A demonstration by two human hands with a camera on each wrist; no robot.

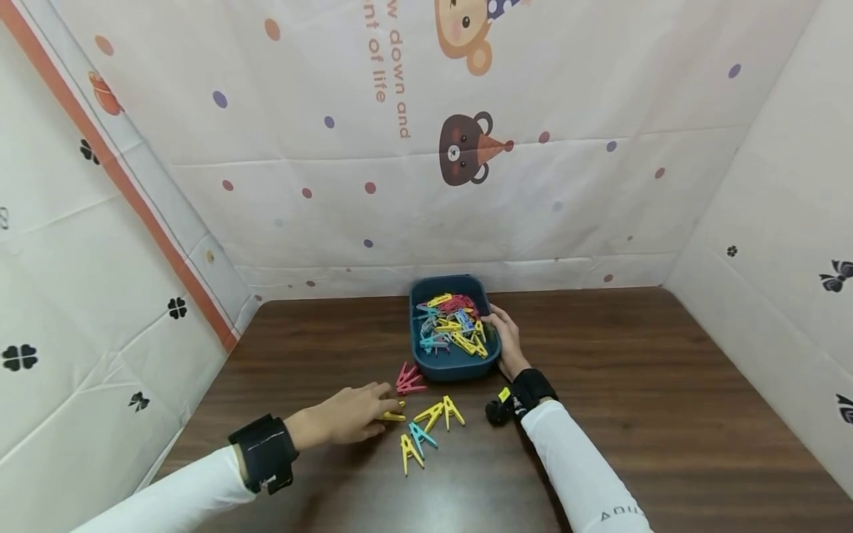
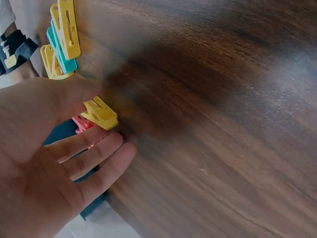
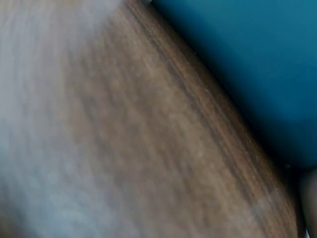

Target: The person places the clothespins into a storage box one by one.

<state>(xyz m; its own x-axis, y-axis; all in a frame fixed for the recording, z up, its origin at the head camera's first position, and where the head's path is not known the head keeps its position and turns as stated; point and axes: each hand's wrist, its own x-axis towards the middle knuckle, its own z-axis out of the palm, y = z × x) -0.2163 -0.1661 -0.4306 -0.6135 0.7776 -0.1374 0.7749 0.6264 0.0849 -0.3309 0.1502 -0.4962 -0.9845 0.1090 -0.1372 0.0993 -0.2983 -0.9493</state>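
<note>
My left hand [image 1: 353, 413] is low over the table, pinching a yellow clothespin [image 2: 101, 115] between thumb and forefinger; the other fingers extend loosely past it. In the head view that clothespin partly hides behind the fingertips. My right hand [image 1: 506, 340] grips the right side of a dark blue plastic bin [image 1: 456, 372], its thumb at the rim. Inside the bin lies a pile of yellow, pink and blue clothespins [image 1: 460, 326]. The right wrist view shows mostly blurred tabletop and the bin's blue wall [image 3: 257, 64].
Pink clothespins [image 1: 409, 379] lie at the bin's near left corner. Closer to me are yellow clothespins [image 1: 452, 411] and a light blue clothespin [image 1: 421, 437]. A printed cloth wall [image 1: 533, 222] rises behind the brown wooden table [image 1: 620, 400], with more cloth at both sides.
</note>
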